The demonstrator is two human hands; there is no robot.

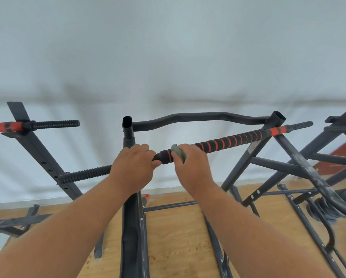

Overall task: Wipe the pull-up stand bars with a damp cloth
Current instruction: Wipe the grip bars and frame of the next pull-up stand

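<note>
A black pull-up bar (234, 141) with orange spiral stripes on its foam grip runs from lower left up to the right across the stand. My left hand (133, 167) grips the bar left of the foam grip's end. My right hand (190, 163) holds a grey-green cloth (178, 151) wrapped over the foam grip, just right of my left hand. A bent black top bar (198, 117) spans the two open-ended uprights (127, 125) behind.
Another ribbed bar with an orange grip (37, 125) sticks out at the left on a slanted frame (41, 155). More black frames (308, 167) and a stack of dark discs (326, 207) crowd the right. Below lies a wooden floor (174, 237); a white wall stands behind.
</note>
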